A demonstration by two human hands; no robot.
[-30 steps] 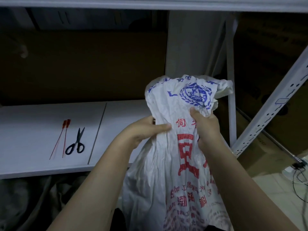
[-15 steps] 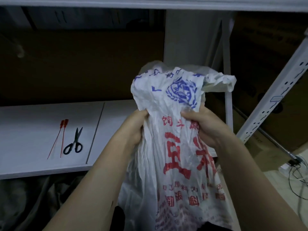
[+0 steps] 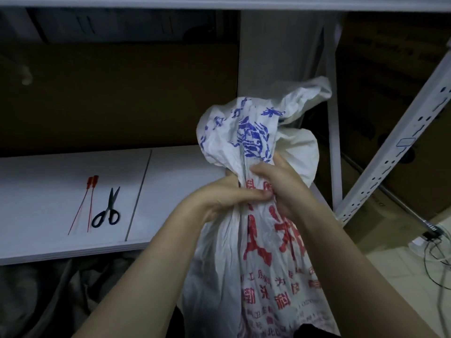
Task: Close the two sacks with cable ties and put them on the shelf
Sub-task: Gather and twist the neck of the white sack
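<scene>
Here the left hand is clenched around the gathered neck of the sack, thumb pressed across the bunched fabric, and the right hand clamps the same neck from the other side, its fingers curled over the pleats just above the left thumb. The two hands touch at the pinch.

The sack is thin, crinkled white woven plastic, finely creased all over. Above the grip its mouth flares into a loose, rumpled ruffle printed with a blue round emblem and blue characters; a plain white flap curls up and to the right. Below the grip the body hangs full and rounded between the forearms, printed with large red characters and rows of smaller red ones.

To the left, on the flat white shelf, lie two slim red cable ties side by side, each a thin straight strip with a small blocky head at the far end. Just beside them rest black-handled scissors, blades shut and pointing away. A narrow seam divides the shelf boards.

Behind the shelf stands a dull brown cardboard panel. On the right a white perforated metal upright slants across, with brown boxes behind it and dark cables on the pale floor.
</scene>
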